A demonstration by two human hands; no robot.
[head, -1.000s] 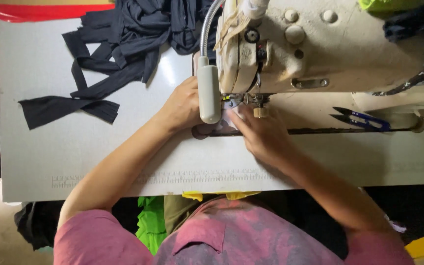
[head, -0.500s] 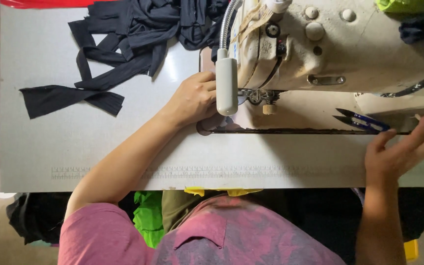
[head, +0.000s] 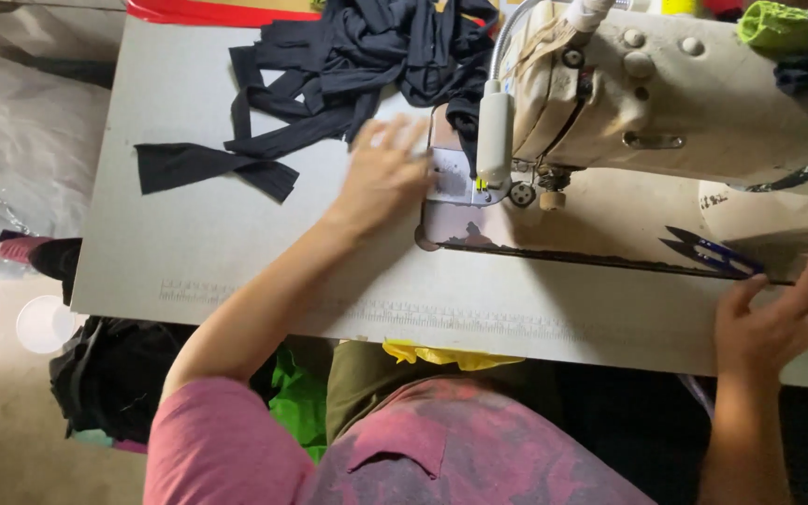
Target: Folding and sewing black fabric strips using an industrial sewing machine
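My left hand (head: 381,178) lies blurred over the grey table, fingers spread, just left of the needle plate (head: 451,178) of the cream sewing machine (head: 666,93). It holds nothing and points toward the pile of dark navy fabric strips (head: 357,65). One strip (head: 203,166) lies apart at the left. My right hand (head: 778,318) rests at the table's right front edge, fingers apart and empty, just below the blue-handled thread snips (head: 708,251).
The grey table (head: 189,252) carries a printed ruler along its front edge. A red tray edge (head: 198,11) shows at the back, a green cloth (head: 778,23) on the machine. Dark and green fabric (head: 296,402) hang below; a white cup (head: 44,323) stands on the floor.
Both hands left the needle area. The right hand swung out to the table's right edge near the snips; the left hand has slid left toward the fabric pile.
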